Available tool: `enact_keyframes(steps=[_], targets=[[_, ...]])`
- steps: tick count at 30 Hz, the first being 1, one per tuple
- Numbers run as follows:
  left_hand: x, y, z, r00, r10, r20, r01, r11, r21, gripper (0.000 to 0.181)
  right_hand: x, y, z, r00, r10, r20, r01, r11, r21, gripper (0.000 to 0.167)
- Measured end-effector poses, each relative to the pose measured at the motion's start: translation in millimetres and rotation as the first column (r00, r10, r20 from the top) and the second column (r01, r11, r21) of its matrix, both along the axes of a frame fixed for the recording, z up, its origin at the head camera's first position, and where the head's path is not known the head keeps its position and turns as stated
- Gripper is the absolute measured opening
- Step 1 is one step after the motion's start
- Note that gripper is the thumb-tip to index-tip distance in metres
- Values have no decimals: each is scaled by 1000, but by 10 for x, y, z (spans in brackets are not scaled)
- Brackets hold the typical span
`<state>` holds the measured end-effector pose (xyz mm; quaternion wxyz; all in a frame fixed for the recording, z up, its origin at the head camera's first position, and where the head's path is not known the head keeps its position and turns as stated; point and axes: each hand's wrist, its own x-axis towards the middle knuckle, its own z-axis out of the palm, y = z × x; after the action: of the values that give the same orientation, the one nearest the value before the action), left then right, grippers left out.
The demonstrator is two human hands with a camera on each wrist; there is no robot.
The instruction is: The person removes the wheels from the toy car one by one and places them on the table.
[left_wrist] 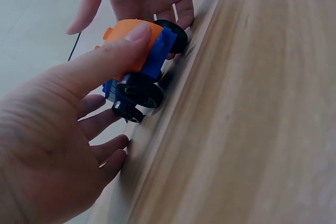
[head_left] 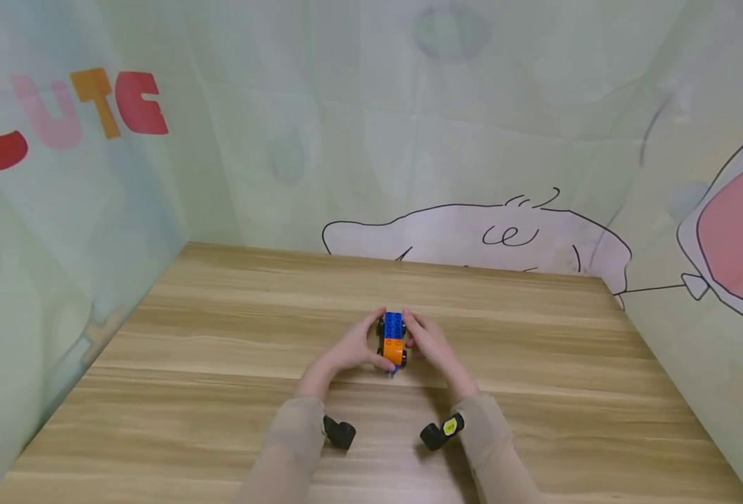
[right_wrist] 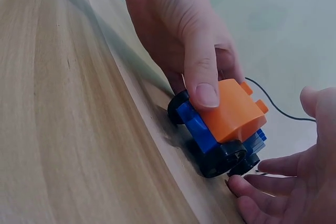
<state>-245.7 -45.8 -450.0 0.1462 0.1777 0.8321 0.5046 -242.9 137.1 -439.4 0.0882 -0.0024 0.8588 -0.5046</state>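
Note:
A toy car point(head_left: 393, 352) made of building blocks stands on the wooden table, with an orange block point(right_wrist: 236, 109) at the near end, a blue studded block point(head_left: 393, 324) farther off and black wheels point(right_wrist: 223, 160). My left hand point(head_left: 349, 348) holds the car from the left, its thumb on the orange block and its fingers along the far side, partly hidden. On the other side, my right hand point(head_left: 432, 343) has its fingers loosely extended beside the blue block and a wheel; whether the fingertips touch is hard to tell.
The wooden table point(head_left: 232, 413) extends around both hands. Behind it hangs a pale printed cloth point(head_left: 371, 140) with letters and line drawings. Black wrist devices point(head_left: 339, 432) sit at both sleeves.

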Motion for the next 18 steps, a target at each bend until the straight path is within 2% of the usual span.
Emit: enact_keyframes(steps=[18], targets=[[-4, 27, -22, 999, 34, -38, -34, 999, -1, 106, 16, 20, -22, 1000, -7, 0, 7, 999, -31, 64]])
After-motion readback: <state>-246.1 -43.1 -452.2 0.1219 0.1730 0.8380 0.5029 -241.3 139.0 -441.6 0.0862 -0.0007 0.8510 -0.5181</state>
